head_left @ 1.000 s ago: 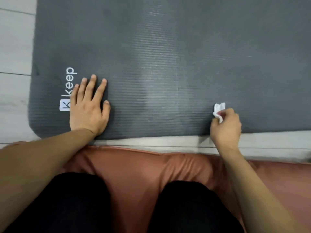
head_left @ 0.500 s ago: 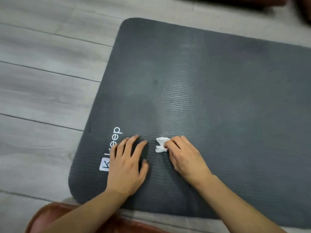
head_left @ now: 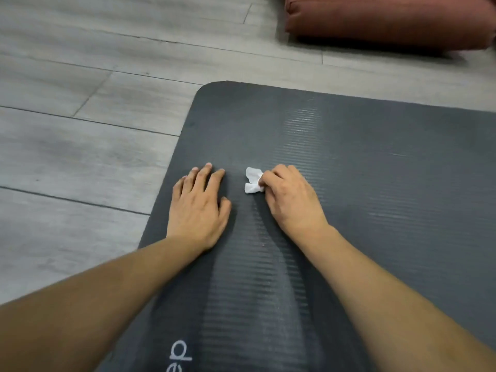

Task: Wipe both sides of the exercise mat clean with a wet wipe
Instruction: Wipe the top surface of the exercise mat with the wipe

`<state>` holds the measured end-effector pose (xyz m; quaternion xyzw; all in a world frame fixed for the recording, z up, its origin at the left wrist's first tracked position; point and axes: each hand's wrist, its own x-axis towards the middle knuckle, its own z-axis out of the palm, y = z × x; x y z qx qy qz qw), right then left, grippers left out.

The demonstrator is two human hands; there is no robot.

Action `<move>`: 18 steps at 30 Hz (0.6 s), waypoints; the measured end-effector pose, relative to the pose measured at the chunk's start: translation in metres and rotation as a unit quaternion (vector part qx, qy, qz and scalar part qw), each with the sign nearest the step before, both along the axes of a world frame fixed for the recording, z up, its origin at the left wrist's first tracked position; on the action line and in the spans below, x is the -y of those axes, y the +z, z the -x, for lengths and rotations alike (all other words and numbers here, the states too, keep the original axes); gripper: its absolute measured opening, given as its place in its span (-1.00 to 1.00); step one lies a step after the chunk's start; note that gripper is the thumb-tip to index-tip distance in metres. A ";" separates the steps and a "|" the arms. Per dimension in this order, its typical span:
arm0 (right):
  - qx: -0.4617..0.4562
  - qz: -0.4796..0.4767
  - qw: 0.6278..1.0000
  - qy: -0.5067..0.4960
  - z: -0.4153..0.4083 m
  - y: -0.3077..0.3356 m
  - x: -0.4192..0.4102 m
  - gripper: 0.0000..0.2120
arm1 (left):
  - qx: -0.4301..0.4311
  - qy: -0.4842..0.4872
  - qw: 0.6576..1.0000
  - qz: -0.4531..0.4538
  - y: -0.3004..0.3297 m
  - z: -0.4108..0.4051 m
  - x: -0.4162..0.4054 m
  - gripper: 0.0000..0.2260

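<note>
A dark grey ribbed exercise mat (head_left: 375, 170) lies flat on the floor, with its rounded far-left corner in view and white logo letters near the bottom edge. My left hand (head_left: 200, 205) presses flat on the mat near its left edge, fingers spread. Just to its right, my right hand (head_left: 288, 196) pinches a crumpled white wet wipe (head_left: 252, 180) against the mat. Damp streaks show on the mat between my forearms and beyond my right hand.
Grey wood-look floor (head_left: 80, 143) spreads to the left of the mat and beyond it. A rust-red cushion (head_left: 386, 21) lies on the floor past the mat's far edge at the upper right.
My right hand has carried the wipe from the mat's near right edge across to the left hand, then farther up the mat. Both hands have moved forward, past the logo.
</note>
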<state>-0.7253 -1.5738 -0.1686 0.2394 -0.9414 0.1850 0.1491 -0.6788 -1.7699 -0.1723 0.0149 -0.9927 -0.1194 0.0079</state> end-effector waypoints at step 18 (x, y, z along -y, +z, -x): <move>0.034 0.066 0.931 -0.358 0.247 0.003 0.015 -0.72 | 0.011 -0.001 1.000 0.009 -0.005 0.046 0.010 -0.33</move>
